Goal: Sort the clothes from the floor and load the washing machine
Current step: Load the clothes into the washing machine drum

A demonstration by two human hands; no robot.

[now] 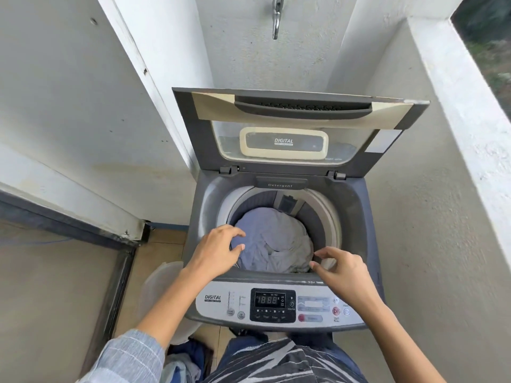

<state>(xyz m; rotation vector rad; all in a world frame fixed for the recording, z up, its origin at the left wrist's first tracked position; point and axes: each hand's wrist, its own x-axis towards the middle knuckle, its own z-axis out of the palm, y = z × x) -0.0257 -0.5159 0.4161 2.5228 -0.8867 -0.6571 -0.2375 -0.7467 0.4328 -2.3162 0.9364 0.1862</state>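
A grey top-loading washing machine (356, 217) stands before me with its lid (287, 128) raised against the wall. Inside the drum lies a bundle of pale blue and grey clothes (272, 239). My left hand (214, 251) hovers over the drum's left rim, fingers loosely curled above the cloth, holding nothing. My right hand (341, 272) hangs over the drum's front right rim, fingers relaxed and empty. More clothes (185, 360), blue and striped, lie on the floor at my feet, partly hidden by my body.
The control panel (273, 304) with a lit display faces me along the front edge. A pale plastic bucket (157, 288) stands left of the machine. A tap (276, 17) juts from the wall above. Walls close in on both sides; a door frame (116, 275) runs along the left.
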